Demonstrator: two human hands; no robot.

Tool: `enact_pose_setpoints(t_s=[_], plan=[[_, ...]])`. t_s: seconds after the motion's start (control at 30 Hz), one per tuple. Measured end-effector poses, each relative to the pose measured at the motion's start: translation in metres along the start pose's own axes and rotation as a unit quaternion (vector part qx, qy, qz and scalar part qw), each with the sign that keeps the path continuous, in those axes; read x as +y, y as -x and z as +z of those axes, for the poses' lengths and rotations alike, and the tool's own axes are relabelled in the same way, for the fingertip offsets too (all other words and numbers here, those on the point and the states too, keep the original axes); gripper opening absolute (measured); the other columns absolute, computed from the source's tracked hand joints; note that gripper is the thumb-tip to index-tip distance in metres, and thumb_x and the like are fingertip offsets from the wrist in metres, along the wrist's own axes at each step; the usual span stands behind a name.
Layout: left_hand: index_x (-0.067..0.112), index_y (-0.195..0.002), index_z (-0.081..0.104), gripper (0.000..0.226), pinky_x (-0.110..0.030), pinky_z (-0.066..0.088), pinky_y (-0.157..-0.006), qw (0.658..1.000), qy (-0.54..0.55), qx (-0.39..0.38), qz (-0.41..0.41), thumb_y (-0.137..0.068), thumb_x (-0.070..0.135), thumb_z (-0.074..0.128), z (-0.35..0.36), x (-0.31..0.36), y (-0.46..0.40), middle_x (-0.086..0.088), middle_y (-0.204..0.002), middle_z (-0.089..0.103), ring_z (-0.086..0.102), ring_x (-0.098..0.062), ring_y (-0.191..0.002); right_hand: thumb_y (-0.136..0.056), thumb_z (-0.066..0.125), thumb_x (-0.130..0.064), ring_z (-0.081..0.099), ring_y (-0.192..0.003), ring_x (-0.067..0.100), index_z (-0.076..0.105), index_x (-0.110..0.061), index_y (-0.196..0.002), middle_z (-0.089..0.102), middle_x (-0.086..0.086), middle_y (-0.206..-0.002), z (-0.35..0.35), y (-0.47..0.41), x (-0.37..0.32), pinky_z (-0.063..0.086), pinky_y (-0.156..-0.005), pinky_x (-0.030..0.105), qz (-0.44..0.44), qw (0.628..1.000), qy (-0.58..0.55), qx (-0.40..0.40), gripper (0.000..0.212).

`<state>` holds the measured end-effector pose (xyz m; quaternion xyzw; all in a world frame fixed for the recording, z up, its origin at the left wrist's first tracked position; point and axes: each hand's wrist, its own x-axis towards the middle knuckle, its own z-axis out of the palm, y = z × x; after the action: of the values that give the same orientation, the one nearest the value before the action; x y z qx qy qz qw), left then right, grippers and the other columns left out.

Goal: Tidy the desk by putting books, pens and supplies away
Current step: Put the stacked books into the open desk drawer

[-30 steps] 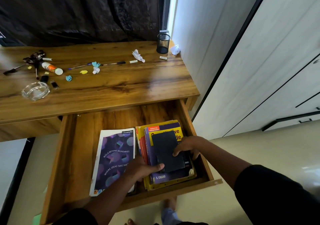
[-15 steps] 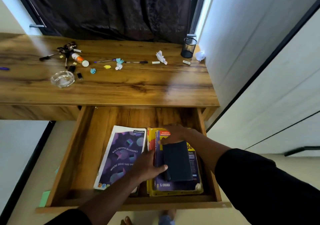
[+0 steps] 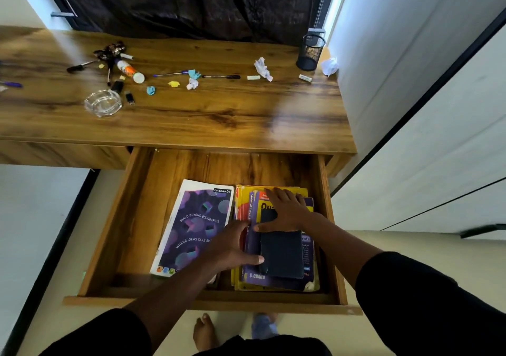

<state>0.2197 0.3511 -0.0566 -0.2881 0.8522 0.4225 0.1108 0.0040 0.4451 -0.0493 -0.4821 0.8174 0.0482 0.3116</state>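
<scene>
The wooden drawer (image 3: 137, 219) under the desk stands pulled out. Inside on the right lies a stack of books (image 3: 276, 280) with a small dark notebook (image 3: 282, 254) on top. A purple Classmate notebook (image 3: 191, 224) lies to its left. My right hand (image 3: 287, 210) lies flat on the top of the stack, fingers straight over the dark notebook's far end. My left hand (image 3: 232, 243) presses against the stack's left side, thumb touching the dark notebook's near corner. Pens (image 3: 221, 76), a glue stick (image 3: 130, 69) and paper scraps (image 3: 262, 68) lie on the desk top.
A black mesh pen holder (image 3: 310, 52) stands at the desk's back right corner. A glass ashtray (image 3: 103, 103) sits at the left, with small dark items beside it. A white cabinet wall (image 3: 424, 95) runs along the right. My bare feet show below the drawer front.
My right hand slid from the stack's right edge to its far end and now lies flat on top. My left hand stays at the stack's left side. The view shifted left and down.
</scene>
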Motion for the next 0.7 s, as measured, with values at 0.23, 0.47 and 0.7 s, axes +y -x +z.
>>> enact_pose_setpoints(t_s=[0.23,0.47,0.7], plan=[[0.03,-0.142,0.042,0.096,-0.036,0.051,-0.098,0.999,-0.046,0.005,0.016,-0.064,0.067,0.083,-0.002,0.001,0.005,0.008,-0.142,0.047,0.05,-0.015,-0.127,-0.064,0.054,-0.096,-0.012,-0.155,0.039,-0.012,-0.031,-0.161,-0.013,0.007,-0.171,0.003,0.002,-0.005,-0.002,-0.122,0.064,0.009,1.0,0.01,-0.012,0.134],[0.02,-0.142,0.044,0.079,-0.046,0.05,-0.098,0.953,-0.127,0.248,-0.119,-0.08,0.059,0.073,-0.055,-0.074,0.009,-0.008,-0.142,0.053,0.051,-0.032,-0.129,-0.067,0.051,-0.096,-0.017,-0.155,0.037,-0.005,-0.03,-0.162,-0.013,0.006,-0.171,-0.002,-0.008,-0.031,-0.007,-0.119,0.068,-0.037,0.998,0.036,0.022,0.128],[0.017,-0.148,0.037,0.077,-0.046,0.047,-0.1,0.961,-0.052,0.157,-0.22,-0.089,0.053,0.069,-0.066,-0.122,0.024,-0.01,-0.145,0.051,0.047,-0.035,-0.132,-0.086,0.055,-0.075,0.007,-0.156,0.036,0.023,-0.034,-0.158,0.015,0.011,-0.169,0.021,-0.022,-0.11,-0.002,-0.118,0.072,-0.197,0.969,0.136,0.059,0.089]])
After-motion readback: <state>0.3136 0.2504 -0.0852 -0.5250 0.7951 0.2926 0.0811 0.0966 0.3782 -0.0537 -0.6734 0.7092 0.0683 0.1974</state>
